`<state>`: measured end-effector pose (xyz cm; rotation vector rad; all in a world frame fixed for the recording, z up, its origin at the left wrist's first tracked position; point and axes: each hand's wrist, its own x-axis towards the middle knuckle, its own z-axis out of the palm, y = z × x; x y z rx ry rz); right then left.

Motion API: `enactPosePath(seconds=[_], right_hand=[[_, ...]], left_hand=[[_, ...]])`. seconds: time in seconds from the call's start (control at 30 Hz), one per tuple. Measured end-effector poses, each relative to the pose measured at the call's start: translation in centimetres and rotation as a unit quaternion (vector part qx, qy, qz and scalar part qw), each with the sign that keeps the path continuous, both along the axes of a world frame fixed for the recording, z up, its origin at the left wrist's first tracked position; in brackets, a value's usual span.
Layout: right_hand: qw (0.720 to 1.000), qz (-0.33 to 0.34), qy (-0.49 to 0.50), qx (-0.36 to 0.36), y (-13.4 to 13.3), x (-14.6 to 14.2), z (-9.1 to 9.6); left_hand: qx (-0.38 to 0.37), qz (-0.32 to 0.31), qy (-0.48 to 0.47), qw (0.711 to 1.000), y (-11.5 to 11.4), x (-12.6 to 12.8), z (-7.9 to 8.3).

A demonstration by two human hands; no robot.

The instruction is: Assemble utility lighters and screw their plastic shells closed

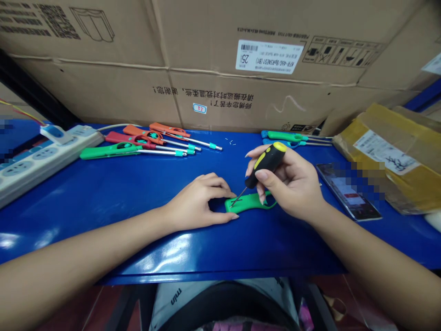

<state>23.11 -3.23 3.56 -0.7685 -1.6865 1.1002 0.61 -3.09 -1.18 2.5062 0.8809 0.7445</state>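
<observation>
My right hand (pixel 292 186) grips a black and yellow screwdriver (pixel 265 163), whose tip rests on a green lighter handle (pixel 250 202) lying on the blue table (pixel 120 193). With fingers curled, my left hand (pixel 198 202) pinches the left end of that green handle and holds it down. The handle's left end is hidden under my fingers.
Several long-nosed lighters in green, red and orange (pixel 138 142) lie at the back left, more in green and blue (pixel 292 138) at the back right. A power strip (pixel 37 156) sits far left, a phone (pixel 347 193) and a yellow parcel (pixel 392 156) on the right. Cardboard boxes (pixel 220 59) wall off the back.
</observation>
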Motion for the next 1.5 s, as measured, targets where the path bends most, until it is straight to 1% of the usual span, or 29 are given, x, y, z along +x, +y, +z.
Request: enactPosePath(seconds=[0.37, 0.5, 0.63, 0.77, 0.83, 0.97, 1.03, 1.13, 1.17, 1.23, 1.3, 1.37, 1.43, 1.5], right_hand=[[1.0, 0.021, 0.019, 0.0, 0.0, 0.0, 0.0], [1.0, 0.013, 0.005, -0.001, 0.0, 0.1, -0.1], [1.0, 0.005, -0.002, 0.015, -0.1, 0.1, -0.1], [0.997, -0.002, -0.018, 0.077, -0.2, 0.3, -0.2], [0.994, 0.012, -0.027, 0.108, -0.1, 0.5, -0.1], [0.988, 0.028, -0.047, 0.142, 0.2, 0.9, 0.0], [0.983, 0.0, -0.048, 0.178, 0.5, 0.9, 0.0], [0.964, -0.067, -0.054, 0.253, 1.0, 0.9, -0.3], [0.958, -0.08, -0.063, 0.267, 1.1, 0.9, -0.4], [0.959, -0.076, -0.083, 0.262, 1.1, 1.0, -0.3], [0.966, -0.046, -0.097, 0.233, 1.0, 1.1, -0.2], [0.967, -0.034, -0.098, 0.232, 1.0, 1.2, -0.1], [0.955, -0.062, -0.094, 0.275, 1.2, 1.1, 0.0], [0.935, -0.104, -0.095, 0.326, 1.3, 1.0, -0.1]], left_hand=[[0.0, -0.004, -0.004, 1.0, 0.0, 0.0, 0.0], [-0.001, -0.002, -0.001, 1.0, 0.0, -0.1, 0.0], [-0.003, -0.002, -0.001, 1.0, -0.1, -0.1, 0.0], [0.0, -0.007, -0.007, 1.0, 0.0, -0.1, 0.0], [0.001, -0.007, -0.006, 1.0, 0.1, -0.1, 0.0], [-0.003, -0.01, -0.006, 1.0, 0.1, 0.0, 0.0], [-0.002, -0.008, -0.008, 1.0, 0.0, 0.0, 0.0], [0.0, -0.006, -0.009, 1.0, 0.0, 0.0, 0.0], [0.0, -0.006, -0.01, 1.0, -0.1, -0.1, 0.0], [-0.002, -0.008, -0.009, 1.0, -0.1, -0.1, 0.0], [-0.005, -0.01, -0.007, 1.0, -0.1, 0.0, 0.0], [-0.006, -0.011, -0.007, 1.0, 0.0, 0.0, 0.0], [-0.005, -0.009, -0.009, 1.0, 0.0, 0.1, 0.1], [-0.005, -0.006, -0.008, 1.0, 0.0, 0.1, 0.1]])
